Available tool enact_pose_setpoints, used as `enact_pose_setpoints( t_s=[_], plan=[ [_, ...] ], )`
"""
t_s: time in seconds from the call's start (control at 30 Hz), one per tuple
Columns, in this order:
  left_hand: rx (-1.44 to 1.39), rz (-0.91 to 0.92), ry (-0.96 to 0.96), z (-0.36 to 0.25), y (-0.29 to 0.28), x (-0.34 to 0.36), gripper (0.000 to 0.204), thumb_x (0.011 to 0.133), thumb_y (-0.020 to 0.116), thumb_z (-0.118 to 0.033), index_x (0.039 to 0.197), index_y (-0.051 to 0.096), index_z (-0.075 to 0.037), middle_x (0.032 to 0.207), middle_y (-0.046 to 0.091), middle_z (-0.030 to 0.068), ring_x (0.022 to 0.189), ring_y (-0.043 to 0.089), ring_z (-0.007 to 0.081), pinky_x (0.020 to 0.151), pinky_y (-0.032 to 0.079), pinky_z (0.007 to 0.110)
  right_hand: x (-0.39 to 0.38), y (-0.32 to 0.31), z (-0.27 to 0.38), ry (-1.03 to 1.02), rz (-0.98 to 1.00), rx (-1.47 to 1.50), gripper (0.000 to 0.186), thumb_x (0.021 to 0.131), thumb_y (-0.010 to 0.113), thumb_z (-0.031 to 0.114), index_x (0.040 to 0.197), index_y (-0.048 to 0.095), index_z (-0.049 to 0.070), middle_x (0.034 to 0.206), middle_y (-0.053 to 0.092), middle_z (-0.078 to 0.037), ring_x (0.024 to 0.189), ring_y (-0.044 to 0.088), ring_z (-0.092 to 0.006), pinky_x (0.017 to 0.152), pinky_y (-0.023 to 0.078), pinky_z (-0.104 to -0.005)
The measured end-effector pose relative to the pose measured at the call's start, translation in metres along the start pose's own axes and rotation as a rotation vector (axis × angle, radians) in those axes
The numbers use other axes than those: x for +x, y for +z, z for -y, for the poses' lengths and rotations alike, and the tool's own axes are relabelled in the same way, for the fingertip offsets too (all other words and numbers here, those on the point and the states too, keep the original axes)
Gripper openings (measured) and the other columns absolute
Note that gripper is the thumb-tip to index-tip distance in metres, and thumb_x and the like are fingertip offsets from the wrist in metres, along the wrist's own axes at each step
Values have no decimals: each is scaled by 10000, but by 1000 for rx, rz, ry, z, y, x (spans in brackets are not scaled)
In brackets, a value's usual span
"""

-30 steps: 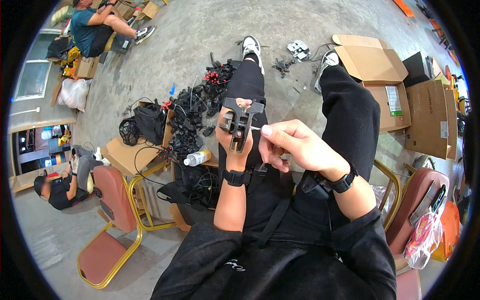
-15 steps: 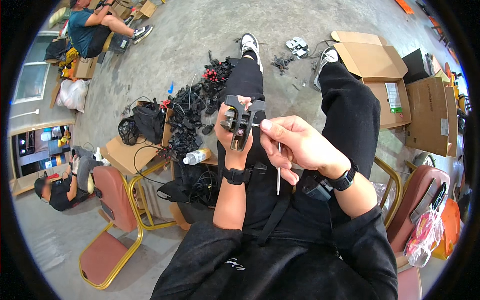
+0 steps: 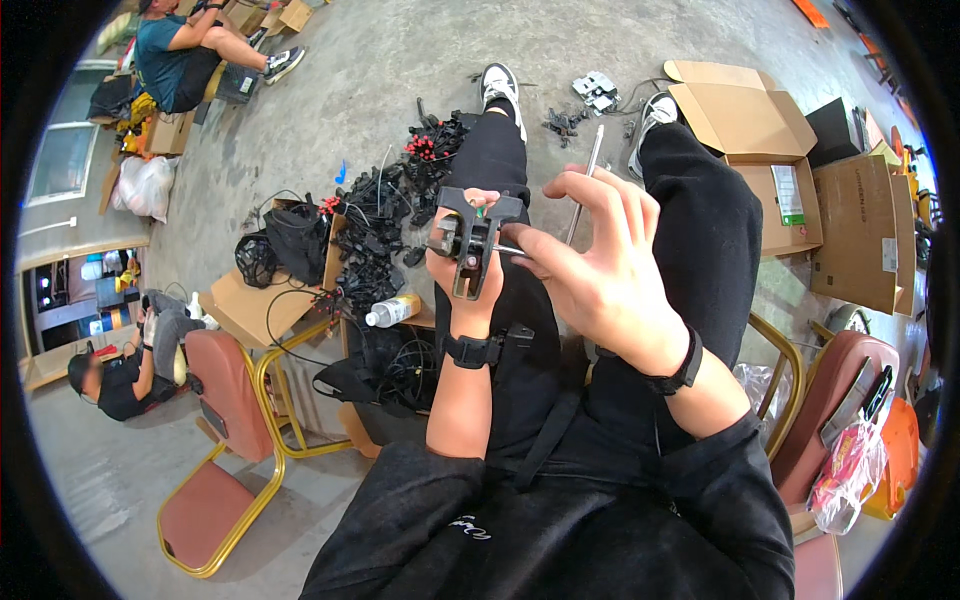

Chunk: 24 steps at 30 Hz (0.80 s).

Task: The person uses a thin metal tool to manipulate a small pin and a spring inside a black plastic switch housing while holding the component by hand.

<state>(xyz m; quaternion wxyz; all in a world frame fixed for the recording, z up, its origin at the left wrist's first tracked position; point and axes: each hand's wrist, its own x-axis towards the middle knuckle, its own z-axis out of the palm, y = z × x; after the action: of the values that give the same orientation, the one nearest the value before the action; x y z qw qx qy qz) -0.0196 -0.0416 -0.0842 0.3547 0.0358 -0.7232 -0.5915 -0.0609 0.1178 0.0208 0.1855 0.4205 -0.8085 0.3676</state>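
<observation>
I saw left hand (image 3: 462, 285) raised, fingers clenched round black bracket (image 3: 470, 238); right hand (image 3: 600, 280) pinched thin metal rod (image 3: 583, 185) against it.

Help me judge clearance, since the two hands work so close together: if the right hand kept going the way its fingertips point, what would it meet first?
The right hand points left, fingertips pinching a thin metal rod. It would probably meet the black clamp-like part in the left hand first; they look almost touching, though depth is unclear.
</observation>
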Motion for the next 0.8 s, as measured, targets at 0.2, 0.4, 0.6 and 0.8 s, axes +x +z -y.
enact_pose_setpoints(
  t_s=[0.2,0.4,0.6,0.8],
  plan=[
    [69,16,35,-9,3,4,203,764,562,42,964,532,23,959,595,141,886,594,225,804,493,330,-7,11,-11,485,322,882,185,893,533,201,845,626,48,738,510,-53,687,485,-168,629,396,-296],
    [70,6,27,-19,7,6,199,746,539,73,940,536,31,928,604,130,858,598,207,774,494,304,-1,0,-10,752,623,1406,390,961,422,311,785,594,9,541,440,17,484,406,-61,477,340,-212],
    [98,2,66,-12,6,5,205,734,528,78,933,537,31,909,611,127,820,599,203,732,492,285,3,-6,-10,1169,710,1978,459,982,340,299,679,520,5,400,353,-5,258,326,-104,267,243,-223],
    [72,15,139,-5,4,6,206,732,531,76,931,540,22,912,612,131,810,598,216,721,488,289,6,-8,-10,1300,714,1953,440,983,335,296,682,503,21,387,342,12,234,338,-111,267,233,-215]
  ],
)
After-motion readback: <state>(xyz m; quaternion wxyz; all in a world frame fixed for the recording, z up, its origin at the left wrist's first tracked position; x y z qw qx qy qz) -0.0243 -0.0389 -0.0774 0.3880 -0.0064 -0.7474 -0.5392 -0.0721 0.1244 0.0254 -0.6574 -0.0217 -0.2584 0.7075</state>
